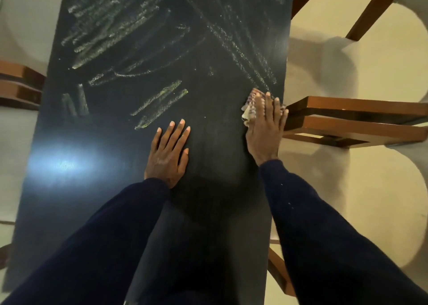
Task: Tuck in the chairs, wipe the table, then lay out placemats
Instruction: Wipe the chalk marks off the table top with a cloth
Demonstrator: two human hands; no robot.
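Black tabletop (115, 189), streaked with pale smears. Right hand (266, 131) presses a crumpled cloth (249, 112) flat at its right edge, beside a wooden chair (352, 119). Left hand (169, 154) lies open and empty, mid-tabletop.

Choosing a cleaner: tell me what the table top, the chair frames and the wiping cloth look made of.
Table top: dark, smooth, semi-gloss, perhaps laminate or painted board; it mirrors a light.
Chair frames: brown stained wood, slightly glossy, with squared bars.
Cloth under the right hand: soft crumpled pale fabric.
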